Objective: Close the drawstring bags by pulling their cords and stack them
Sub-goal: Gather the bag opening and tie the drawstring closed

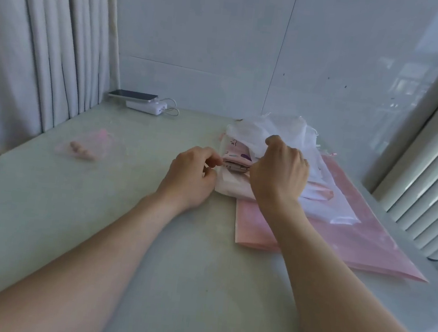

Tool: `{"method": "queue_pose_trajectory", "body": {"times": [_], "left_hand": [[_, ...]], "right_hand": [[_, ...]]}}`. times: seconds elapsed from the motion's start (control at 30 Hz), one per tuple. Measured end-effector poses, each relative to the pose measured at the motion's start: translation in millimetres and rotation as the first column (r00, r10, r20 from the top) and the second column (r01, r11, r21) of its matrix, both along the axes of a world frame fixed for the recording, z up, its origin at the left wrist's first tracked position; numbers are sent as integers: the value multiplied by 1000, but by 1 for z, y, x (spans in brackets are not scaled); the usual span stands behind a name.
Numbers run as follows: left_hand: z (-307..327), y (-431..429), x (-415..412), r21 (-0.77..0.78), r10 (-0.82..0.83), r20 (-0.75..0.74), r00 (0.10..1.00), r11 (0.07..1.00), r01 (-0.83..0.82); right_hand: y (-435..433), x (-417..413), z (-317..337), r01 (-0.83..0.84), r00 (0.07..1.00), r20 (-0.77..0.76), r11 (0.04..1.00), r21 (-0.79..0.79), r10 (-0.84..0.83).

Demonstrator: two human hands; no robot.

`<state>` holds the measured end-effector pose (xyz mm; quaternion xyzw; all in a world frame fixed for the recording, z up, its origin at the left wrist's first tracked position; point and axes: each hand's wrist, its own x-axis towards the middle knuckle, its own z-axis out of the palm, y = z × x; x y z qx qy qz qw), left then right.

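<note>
A pile of white and pink drawstring bags (278,134) lies on the table right of centre, partly on a large pink plastic sheet (340,232). At the pile's left edge sits a pink printed bag (236,157). My left hand (192,176) pinches at that bag's left edge with curled fingers. My right hand (279,169) grips the same bag from the right, fingers curled over the fabric. The cords are hidden by my hands. A sheer pink drawstring bag (90,147) with small pink items inside lies apart at the left.
The pale table (150,239) has a phone (133,95) resting on a white power bank (148,106) with a cable at the back left. Curtains hang along the left side, a white wall panel stands behind, and a ribbed radiator runs along the right edge.
</note>
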<state>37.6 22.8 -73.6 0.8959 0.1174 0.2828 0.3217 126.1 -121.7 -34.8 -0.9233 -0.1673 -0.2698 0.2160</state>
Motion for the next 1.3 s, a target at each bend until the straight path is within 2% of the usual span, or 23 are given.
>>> {"method": "queue_pose_trajectory", "body": {"times": [0.1, 0.23, 0.37, 0.47, 0.57, 0.63, 0.73, 0.87, 0.93, 1.0, 1.1, 1.2, 1.27, 1.3], "left_hand": [[-2, 4, -2, -51, 35, 93, 995, 998, -30], [3, 12, -13, -192, 127, 168, 978, 977, -94], [15, 31, -27, -328, 220, 168, 961, 932, -155], [15, 46, -41, -338, 229, 135, 964, 925, -173], [10, 55, -56, -322, 233, 135, 963, 929, -180], [8, 61, -62, -287, 178, 190, 965, 951, -119], [8, 57, -71, -153, 108, 217, 970, 985, -76], [7, 46, -73, 50, 137, 245, 960, 987, -154], [8, 45, -75, 195, 156, 250, 956, 959, -208], [13, 45, -79, 259, 214, 240, 947, 926, -275], [17, 44, -83, 375, 287, 230, 930, 855, -357], [18, 47, -81, 462, 274, 212, 938, 818, -343], [19, 49, -80, 464, 254, 198, 947, 826, -319], [19, 49, -80, 450, 245, 185, 952, 840, -304]], "right_hand": [[2, -6, 2, -54, 996, 75, 996, 65, 49], [11, -11, -4, -205, 966, 205, 954, 217, 160], [17, -18, -5, -342, 935, 230, 861, 377, 270], [21, -24, -5, -418, 908, 221, 780, 465, 355], [26, -27, -8, -397, 915, 155, 762, 512, 372], [27, -30, -7, -386, 913, 104, 751, 536, 395], [25, -35, -9, -422, 891, 81, 750, 509, 446], [24, -42, -11, -386, 912, 49, 812, 437, 407], [26, -43, -11, -334, 937, 36, 862, 380, 347], [27, -49, -7, -306, 941, -24, 879, 365, 338], [28, -65, 0, -353, 862, -162, 798, 489, 481], [33, -76, 3, -412, 752, -219, 703, 580, 622], [38, -77, 2, -430, 721, -245, 695, 577, 649], [41, -75, 0, -428, 726, -272, 725, 540, 631]]}}
